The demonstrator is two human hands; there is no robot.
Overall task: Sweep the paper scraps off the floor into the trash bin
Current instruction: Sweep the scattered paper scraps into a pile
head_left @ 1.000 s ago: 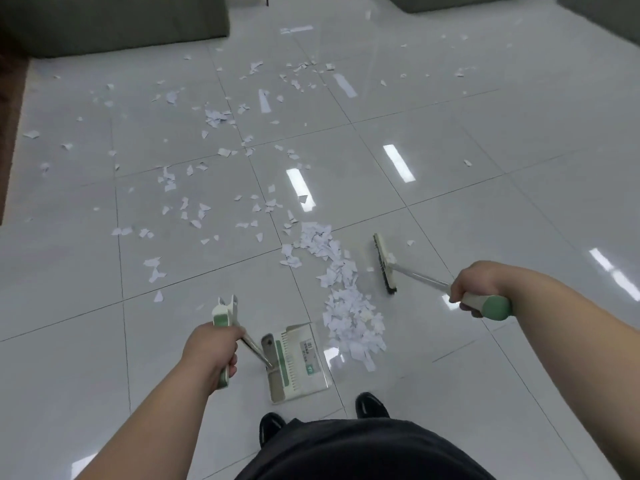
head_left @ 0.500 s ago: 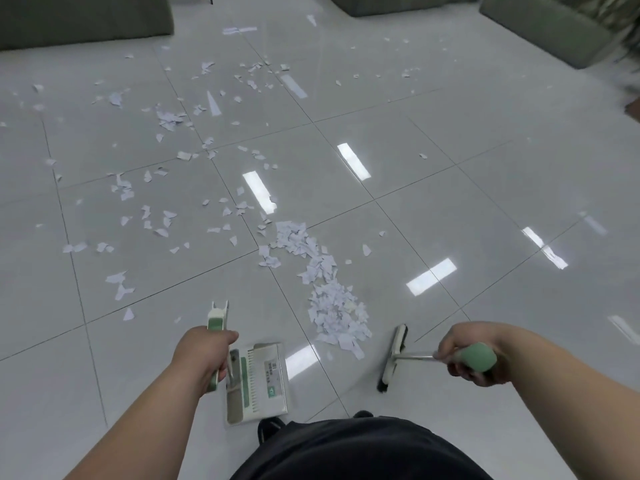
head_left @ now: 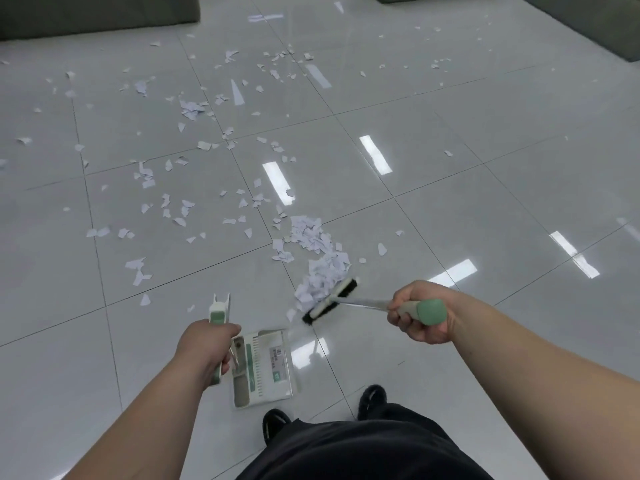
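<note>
White paper scraps lie scattered over the glossy grey tiled floor (head_left: 485,188), with a dense pile of scraps (head_left: 318,261) gathered just ahead of me. My right hand (head_left: 420,315) grips the green end of a small broom's handle. The broom's black-bristled head (head_left: 330,301) touches the near right edge of the pile. My left hand (head_left: 207,344) grips the green-and-white upright handle of a dustpan (head_left: 263,370), which rests flat on the floor near my feet, left of the broom. No trash bin is in view.
Dark green furniture bases stand at the far left (head_left: 97,12) and far right (head_left: 588,22). My black shoes (head_left: 372,398) stand just behind the dustpan. Loose scraps (head_left: 190,109) spread far across the tiles to the left and back.
The broom head swung from the floor right of my feet forward and left against the pile's near edge. The dustpan stayed near my feet. My view shifted slightly.
</note>
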